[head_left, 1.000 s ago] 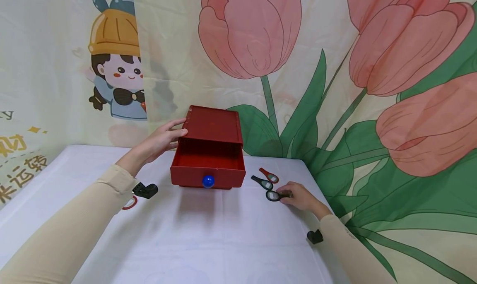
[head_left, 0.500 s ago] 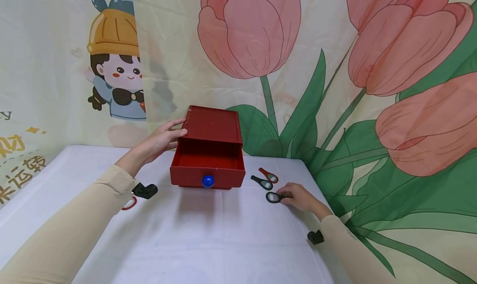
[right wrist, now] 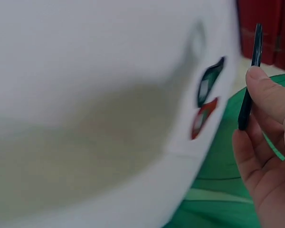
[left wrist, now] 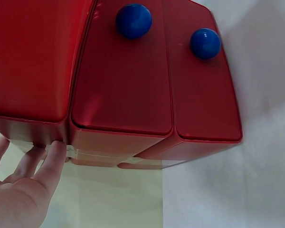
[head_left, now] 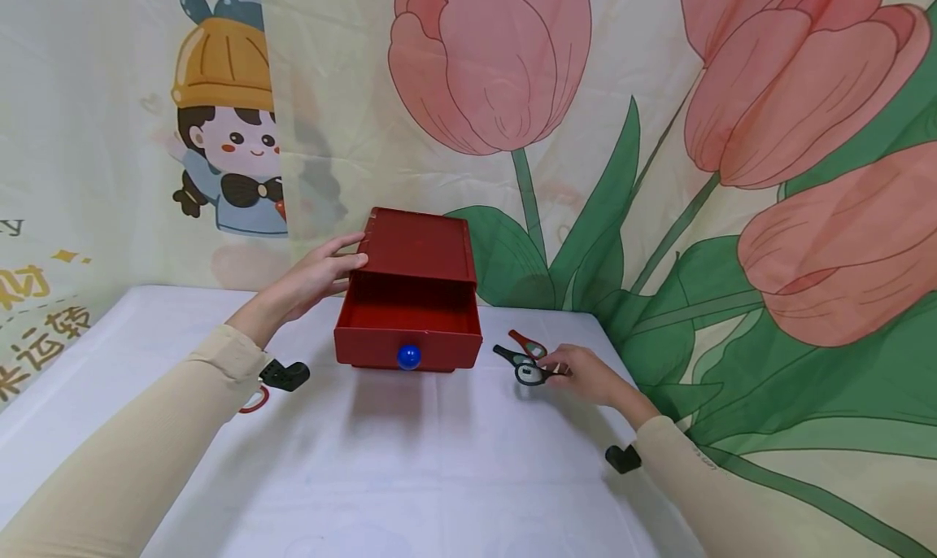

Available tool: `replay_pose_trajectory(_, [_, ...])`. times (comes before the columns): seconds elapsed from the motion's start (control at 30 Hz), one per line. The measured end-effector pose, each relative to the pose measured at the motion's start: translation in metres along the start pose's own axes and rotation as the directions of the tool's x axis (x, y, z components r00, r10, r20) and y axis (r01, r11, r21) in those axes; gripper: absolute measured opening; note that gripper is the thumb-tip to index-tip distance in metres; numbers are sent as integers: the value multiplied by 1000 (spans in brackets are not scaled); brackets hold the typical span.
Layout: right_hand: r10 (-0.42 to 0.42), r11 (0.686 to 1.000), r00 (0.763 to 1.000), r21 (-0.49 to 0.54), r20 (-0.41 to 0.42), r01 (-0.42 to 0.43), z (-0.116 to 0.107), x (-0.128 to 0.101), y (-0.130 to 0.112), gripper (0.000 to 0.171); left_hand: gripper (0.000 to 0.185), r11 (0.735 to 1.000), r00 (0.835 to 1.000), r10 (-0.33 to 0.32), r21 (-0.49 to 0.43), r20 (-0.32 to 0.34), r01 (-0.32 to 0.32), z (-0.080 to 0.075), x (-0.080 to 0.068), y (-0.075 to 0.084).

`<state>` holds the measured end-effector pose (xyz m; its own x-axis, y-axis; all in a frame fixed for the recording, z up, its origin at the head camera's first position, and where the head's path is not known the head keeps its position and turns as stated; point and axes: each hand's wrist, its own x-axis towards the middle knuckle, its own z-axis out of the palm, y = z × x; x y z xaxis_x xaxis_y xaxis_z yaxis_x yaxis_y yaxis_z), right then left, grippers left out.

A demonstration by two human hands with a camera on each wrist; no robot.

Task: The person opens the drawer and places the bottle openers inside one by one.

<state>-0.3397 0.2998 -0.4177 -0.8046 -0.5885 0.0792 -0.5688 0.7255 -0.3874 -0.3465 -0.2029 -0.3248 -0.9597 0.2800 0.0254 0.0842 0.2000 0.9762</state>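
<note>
My right hand [head_left: 589, 375] pinches the handle of a black magnifying glass [head_left: 529, 374] between thumb and fingers. In the right wrist view this magnifying glass [right wrist: 258, 47] shows edge-on, held above the table. Behind it lie another black magnifying glass [head_left: 505, 352] and a red magnifying glass [head_left: 529, 344], partly overlapped in the head view. A red drawer cabinet [head_left: 417, 245] stands at the back, its top drawer [head_left: 373, 345] pulled out. My left hand [head_left: 318, 273] rests with extended fingers against the cabinet's left side; the left wrist view shows its fingertips [left wrist: 57, 147] at that side.
Blue round knobs [left wrist: 134, 21] stick out from the drawer fronts. A red ring-shaped thing [head_left: 256, 400] lies mostly hidden under my left forearm. The white-covered table [head_left: 439, 493] meets a tulip-printed curtain [head_left: 498, 62] behind and to the right.
My right hand has lifted the black magnifying glass and shifted it slightly left and away from me, towards the other two. My left hand and the cabinet have stayed put.
</note>
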Motion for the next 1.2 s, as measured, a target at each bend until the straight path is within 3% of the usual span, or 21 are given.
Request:
replay_pose_trajectory(0.43, [-59,997,993,-56,-97,54,-52,11,-74,31,79,999,1000,3,-40,8,-3,0,1,0])
replay_pose_trajectory(0.77, [-106,991,974,-106,-199,86,-90,27,-129,31,79,999,1000,-3,-34,5,3,0,1,1])
replay_pose_trajectory(1.2, [-167,983,969,-111,-182,149,-96,55,-185,32,79,1000,1000,8,-19,11,-8,0,1,1])
